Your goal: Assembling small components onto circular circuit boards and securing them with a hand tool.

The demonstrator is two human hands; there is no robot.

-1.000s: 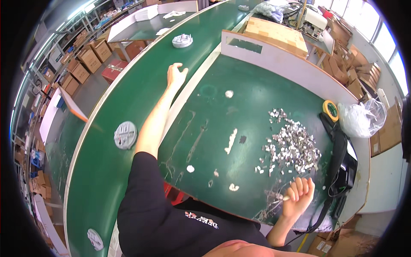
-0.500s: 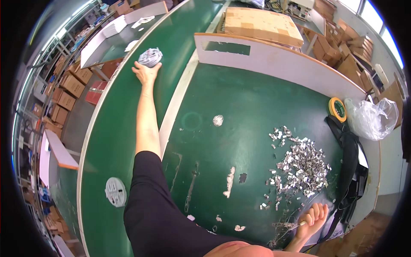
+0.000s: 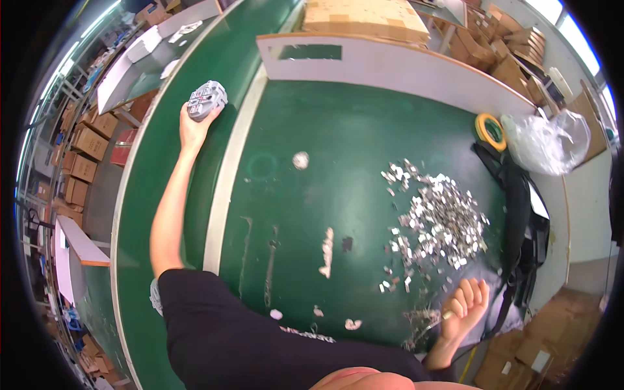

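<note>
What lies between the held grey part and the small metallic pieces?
From the grey part to the metallic pieces, the head view shows green belt, a pale strip, and tabletop bearing a whitish blob.

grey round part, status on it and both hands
Left hand gripping grey round part. Right hand loosely curled near silvery pieces. Nothing visibly in the way.

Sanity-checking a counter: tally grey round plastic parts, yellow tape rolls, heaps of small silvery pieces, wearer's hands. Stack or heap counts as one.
Grey round plastic parts: 2 (one partly behind the black sleeve)
Yellow tape roll: 1
Heap of small silvery pieces: 1
Hands: 2 (left hand, right hand)
Total: 6
</note>
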